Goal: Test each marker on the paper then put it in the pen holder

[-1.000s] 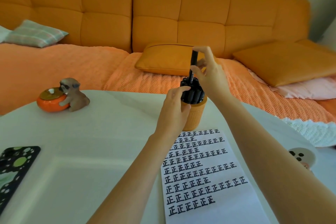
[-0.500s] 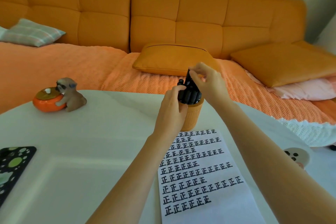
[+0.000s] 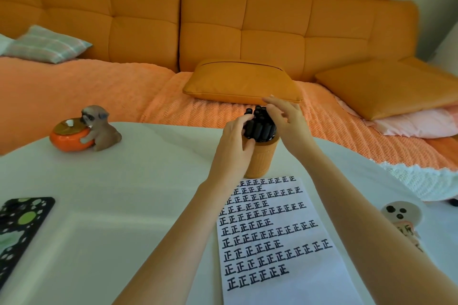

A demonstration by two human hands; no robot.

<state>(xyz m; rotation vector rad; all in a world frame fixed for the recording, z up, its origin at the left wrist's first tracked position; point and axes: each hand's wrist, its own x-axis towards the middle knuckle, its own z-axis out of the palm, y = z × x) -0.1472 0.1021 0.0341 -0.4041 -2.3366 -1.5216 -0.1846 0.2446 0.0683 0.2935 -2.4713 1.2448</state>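
An orange pen holder (image 3: pixel 262 158) stands on the white table (image 3: pixel 128 181) just beyond a sheet of paper (image 3: pixel 280 242) covered with rows of black marks. Several black markers (image 3: pixel 260 126) fill the holder, caps up. My left hand (image 3: pixel 235 146) wraps the holder's left side, thumb against the markers. Spread-fingered and holding nothing, my right hand (image 3: pixel 285 119) hovers at the right of the marker tops, fingertips touching or nearly touching them.
A dog figurine hugging an orange pot (image 3: pixel 84 130) sits at the table's far left. A black spotted phone case (image 3: pixel 19 225) lies at the left edge, a small white figure (image 3: pixel 401 215) at the right. An orange sofa with cushions (image 3: pixel 243 82) lies behind.
My right hand pushed a raised black marker down into the holder among the others, then let go and spread its fingers. My left hand stayed on the holder.
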